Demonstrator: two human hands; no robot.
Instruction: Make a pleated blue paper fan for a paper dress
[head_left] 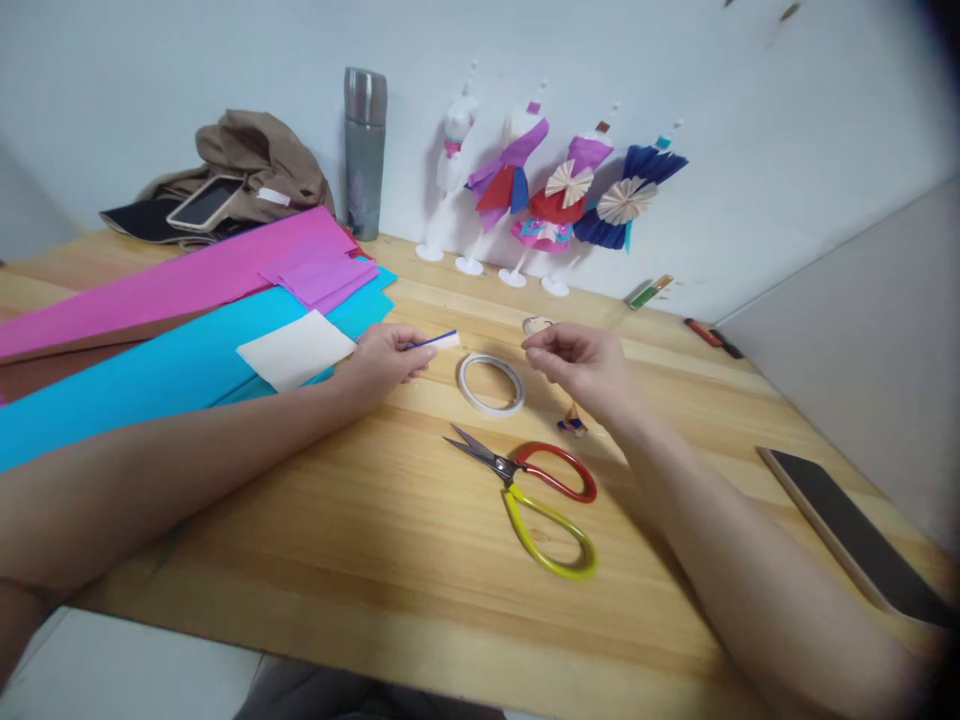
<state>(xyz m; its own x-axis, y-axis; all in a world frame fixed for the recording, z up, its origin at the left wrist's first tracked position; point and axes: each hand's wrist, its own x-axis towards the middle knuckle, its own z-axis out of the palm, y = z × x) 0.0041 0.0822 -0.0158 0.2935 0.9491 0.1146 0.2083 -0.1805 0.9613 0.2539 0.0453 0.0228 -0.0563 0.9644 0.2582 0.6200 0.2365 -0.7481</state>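
My left hand (394, 355) pinches a small white paper strip with a dark blue edge (444, 341), its free end pointing right. Across from it, my right hand (577, 362) is closed, thumb against fingertips. Whatever those fingers hold, if anything, is too small to make out. Just behind them lies a small pale piece (537, 325), partly covered by the hand. A roll of narrow white tape (462, 385) rests flat between my hands. Nearer to me, scissors with one red and one yellow handle (504, 467) lie with blades slightly apart. Dark scraps (572, 427) sit below my right wrist.
Pink (187, 265) and blue paper sheets (150, 385) with a cream piece (296, 350) cover the left. Several small dress forms in paper clothes (570, 190), a flask (365, 160) and a brown cloth heap (259, 150) with a phone (206, 203) stand behind. Another phone (847, 530) lies right.
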